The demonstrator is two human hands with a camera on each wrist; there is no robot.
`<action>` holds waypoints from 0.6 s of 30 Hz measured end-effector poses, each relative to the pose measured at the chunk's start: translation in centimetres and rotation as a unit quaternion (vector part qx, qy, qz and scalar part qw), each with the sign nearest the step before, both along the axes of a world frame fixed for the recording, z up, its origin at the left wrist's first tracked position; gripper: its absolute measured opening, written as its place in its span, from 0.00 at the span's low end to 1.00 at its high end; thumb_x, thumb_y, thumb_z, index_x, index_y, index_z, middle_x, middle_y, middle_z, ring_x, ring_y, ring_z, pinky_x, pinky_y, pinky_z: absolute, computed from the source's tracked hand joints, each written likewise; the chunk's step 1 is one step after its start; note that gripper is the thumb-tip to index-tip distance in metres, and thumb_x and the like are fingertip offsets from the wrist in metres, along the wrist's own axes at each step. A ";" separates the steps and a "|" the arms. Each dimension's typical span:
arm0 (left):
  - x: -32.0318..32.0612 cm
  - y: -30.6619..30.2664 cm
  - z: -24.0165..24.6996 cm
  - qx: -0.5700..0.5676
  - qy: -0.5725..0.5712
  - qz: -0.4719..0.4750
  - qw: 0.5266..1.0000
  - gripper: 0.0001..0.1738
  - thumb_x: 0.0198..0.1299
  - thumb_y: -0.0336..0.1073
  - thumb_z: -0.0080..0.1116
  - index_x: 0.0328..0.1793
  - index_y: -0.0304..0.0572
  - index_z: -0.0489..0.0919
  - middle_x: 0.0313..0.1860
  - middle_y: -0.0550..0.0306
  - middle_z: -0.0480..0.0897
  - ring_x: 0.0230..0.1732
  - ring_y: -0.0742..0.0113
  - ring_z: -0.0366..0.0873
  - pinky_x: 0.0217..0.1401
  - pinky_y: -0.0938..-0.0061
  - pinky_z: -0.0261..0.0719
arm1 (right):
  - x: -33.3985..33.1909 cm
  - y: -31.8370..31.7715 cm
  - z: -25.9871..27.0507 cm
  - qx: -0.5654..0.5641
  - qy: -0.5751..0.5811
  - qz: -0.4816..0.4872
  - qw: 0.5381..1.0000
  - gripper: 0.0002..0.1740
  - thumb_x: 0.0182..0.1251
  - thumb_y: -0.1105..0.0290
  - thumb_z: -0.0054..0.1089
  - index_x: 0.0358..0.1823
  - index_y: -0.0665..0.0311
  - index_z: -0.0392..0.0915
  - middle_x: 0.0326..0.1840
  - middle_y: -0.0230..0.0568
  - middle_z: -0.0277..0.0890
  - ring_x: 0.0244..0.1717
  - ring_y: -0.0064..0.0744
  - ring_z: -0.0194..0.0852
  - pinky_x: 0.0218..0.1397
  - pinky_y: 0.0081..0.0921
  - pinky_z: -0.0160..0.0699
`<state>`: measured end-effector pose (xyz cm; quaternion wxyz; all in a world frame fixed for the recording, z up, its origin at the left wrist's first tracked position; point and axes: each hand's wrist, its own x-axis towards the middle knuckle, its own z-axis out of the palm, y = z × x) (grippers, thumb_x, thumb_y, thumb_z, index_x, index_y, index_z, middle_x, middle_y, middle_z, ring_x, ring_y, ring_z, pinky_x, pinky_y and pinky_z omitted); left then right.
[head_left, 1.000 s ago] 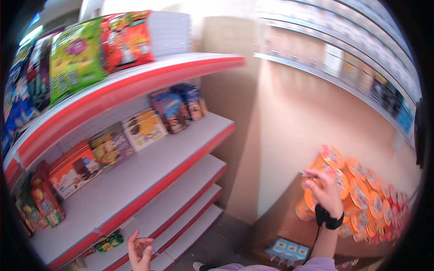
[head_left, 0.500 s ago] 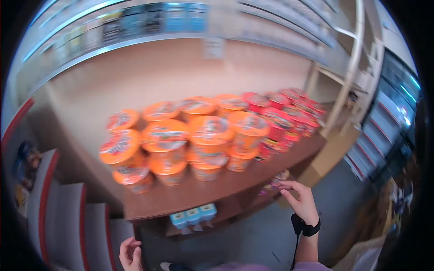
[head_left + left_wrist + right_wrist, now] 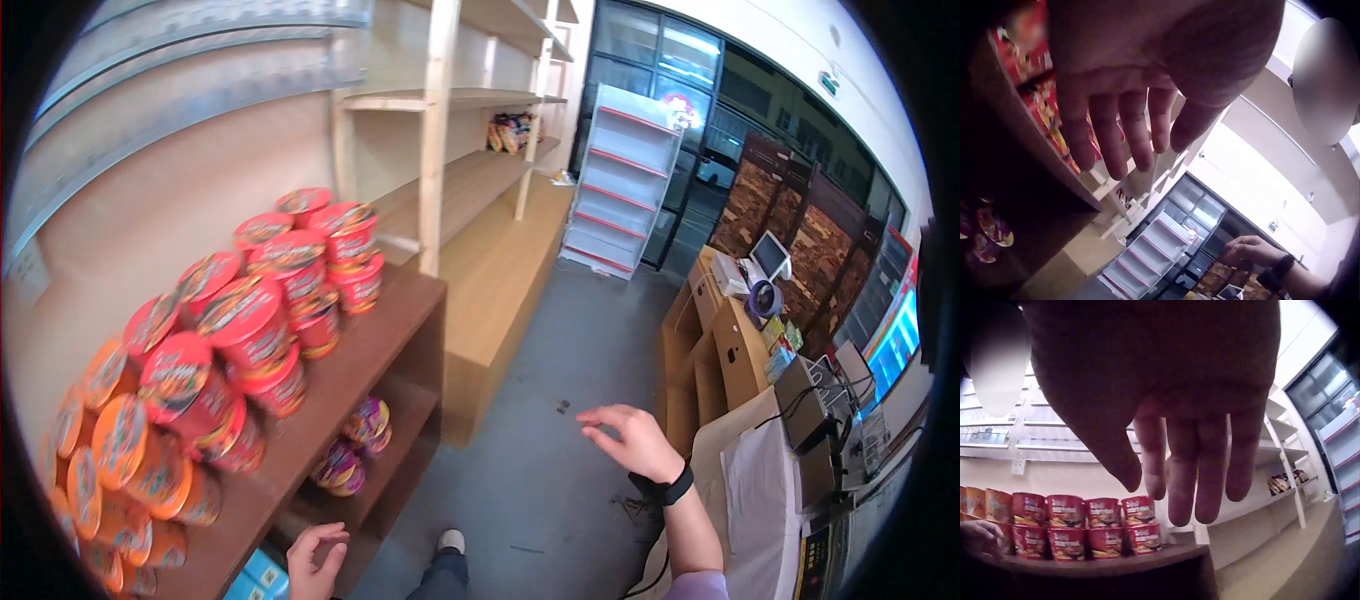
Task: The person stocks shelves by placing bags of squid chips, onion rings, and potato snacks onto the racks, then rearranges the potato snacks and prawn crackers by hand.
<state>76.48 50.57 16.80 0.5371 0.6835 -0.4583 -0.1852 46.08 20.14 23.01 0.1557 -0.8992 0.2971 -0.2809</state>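
Observation:
My left hand (image 3: 316, 562) hangs empty at the bottom of the head view, beside the brown shelf unit (image 3: 340, 400); in the left wrist view its fingers (image 3: 1129, 134) are relaxed and apart. My right hand (image 3: 640, 445) is held out over the grey floor, fingers loosely extended and holding nothing, a black band on the wrist. Stacked red noodle cups (image 3: 245, 320) and orange cups (image 3: 130, 450) stand on the unit's top, left of both hands. The right wrist view shows the red cups (image 3: 1066, 542) in two layers beyond the right hand's fingers (image 3: 1191, 469).
Purple cups (image 3: 340, 468) and a light blue pack (image 3: 262, 575) sit on the lower shelf. Wooden shelving (image 3: 435, 150) runs behind. A white rack (image 3: 620, 185) stands at the far end. On the right are a wooden counter (image 3: 740, 345) and a cloth-covered table (image 3: 760, 470).
The head view has swung right, from the snack shelves past the cups to the aisle and counter. Both hands remain empty and raised in front of the body.

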 end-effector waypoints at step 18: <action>-5.6 -59.0 0.2 0.039 -0.056 -0.387 0.920 0.15 0.60 0.31 0.56 0.54 0.39 0.76 0.45 0.54 0.81 0.47 0.65 0.78 0.51 0.73 0.74 | -16.5 -25.0 -7.7 0.138 -0.173 -0.493 0.841 0.10 0.61 0.76 0.55 0.42 0.72 0.79 0.32 0.42 0.80 0.35 0.25 0.77 0.42 0.22 0.74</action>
